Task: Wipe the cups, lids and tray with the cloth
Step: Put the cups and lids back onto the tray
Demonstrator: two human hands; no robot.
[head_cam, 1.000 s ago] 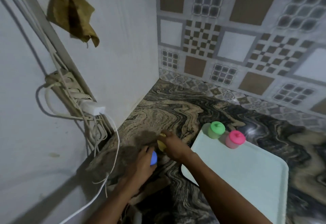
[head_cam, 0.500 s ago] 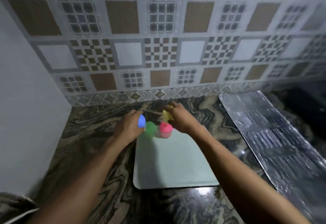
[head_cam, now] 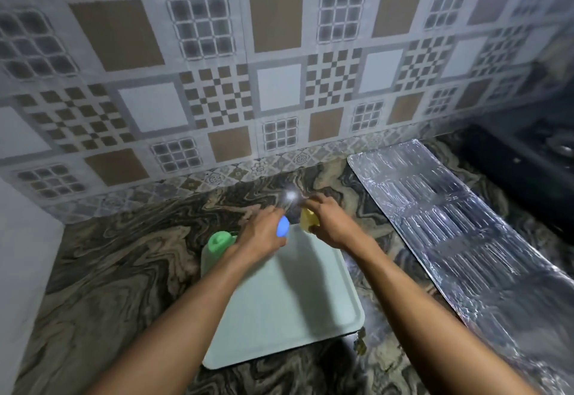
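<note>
Both hands over the far edge of the pale tray (head_cam: 295, 301) on the marbled surface (head_cam: 124, 270): left hand (head_cam: 264, 234) curled round a blue item (head_cam: 283, 228), right hand (head_cam: 330, 225) gripping a yellow item (head_cam: 307, 220), green-lidded cup (head_cam: 219, 241) at the tray's far-left corner, foil sheet (head_cam: 466, 239) lying to the right.

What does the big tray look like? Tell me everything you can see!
The tray is pale mint green, rectangular with rounded corners and a low raised rim, and looks like plastic. It lies flat on the marbled counter, a little askew. A green-lidded cup stands at its far left corner. The left hand and right hand hover near its far edge.
</note>
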